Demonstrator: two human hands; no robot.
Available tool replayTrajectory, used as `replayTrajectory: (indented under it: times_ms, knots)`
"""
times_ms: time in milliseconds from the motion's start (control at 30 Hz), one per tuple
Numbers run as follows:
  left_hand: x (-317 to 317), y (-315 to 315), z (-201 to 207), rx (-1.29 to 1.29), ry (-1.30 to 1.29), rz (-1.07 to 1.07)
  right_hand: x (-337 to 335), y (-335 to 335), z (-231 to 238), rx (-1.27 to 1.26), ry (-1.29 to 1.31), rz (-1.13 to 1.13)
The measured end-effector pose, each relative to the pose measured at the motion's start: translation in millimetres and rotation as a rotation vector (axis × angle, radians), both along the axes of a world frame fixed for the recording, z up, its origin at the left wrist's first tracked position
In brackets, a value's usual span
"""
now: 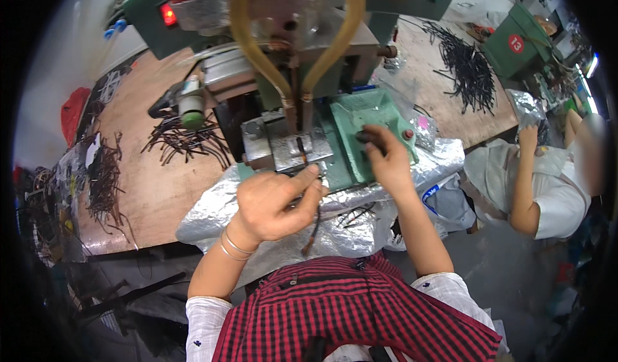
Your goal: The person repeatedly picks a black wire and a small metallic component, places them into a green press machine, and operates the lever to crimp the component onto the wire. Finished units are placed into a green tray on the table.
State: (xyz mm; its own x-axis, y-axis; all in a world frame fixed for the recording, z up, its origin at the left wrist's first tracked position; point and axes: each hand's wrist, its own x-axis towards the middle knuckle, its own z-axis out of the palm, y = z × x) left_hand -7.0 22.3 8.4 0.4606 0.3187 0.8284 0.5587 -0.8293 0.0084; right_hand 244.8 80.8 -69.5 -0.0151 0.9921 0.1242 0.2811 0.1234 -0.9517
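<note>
My left hand [273, 204], with two thin bangles at its wrist, is closed in a pinch at the front of a metal fixture [283, 153]. A short dark wire [316, 223] hangs below its fingers and ends in a brownish tip. Over the fixture, two copper-coloured electrodes [299, 114] come down from a machine, with thick yellowish hoses [351, 24] looping above. My right hand [389, 162] is above a green tray [347, 114], to the right of the fixture. Its fingers are curled, with something small and dark at the tips that I cannot make out.
Bundles of dark wires lie on the wooden table, beside the machine [187, 140], at far left [103, 182] and at back right [467, 72]. Silvery foil [212, 204] covers the front edge. A co-worker [541, 188] sits at right near a green machine [518, 40].
</note>
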Motion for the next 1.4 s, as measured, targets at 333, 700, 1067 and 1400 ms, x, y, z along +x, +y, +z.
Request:
replayTrajectory:
  times_ms: [333, 700, 1067, 1400]
  knots:
    - [-2, 1, 0, 0.027, 0.005, 0.048, 24, 5, 7, 0.352, -0.406, -0.153]
    - [-74, -48, -53, -0.346, -0.113, 0.244, -17, 3, -18, 0.342, -0.945, -0.239]
    - [-236, 83, -95, -0.49, 0.128, 0.887, -19, -3, -22, 0.519, -0.244, -0.289]
    - [-250, 95, -151, -0.634, 0.166, 0.901, 4, -22, -23, 0.492, -0.223, -0.384]
